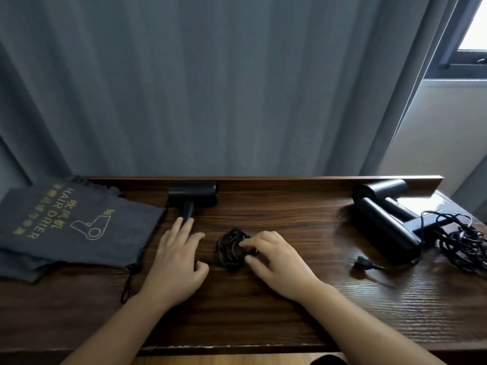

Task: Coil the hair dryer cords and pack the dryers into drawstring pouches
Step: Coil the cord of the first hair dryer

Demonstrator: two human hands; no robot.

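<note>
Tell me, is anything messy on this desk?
Yes. On the right, the loose cords lie in a tangle beside two dryers, one plug trailing out. The cord bundle under the right hand looks neatly coiled.

Single head-worn view, wide-angle, aimed forward and down. The counter (pixel 263 299) is seen from close above, filling the lower half of the frame; the curtain (pixel 210 88) is taken in across the upper half.
</note>
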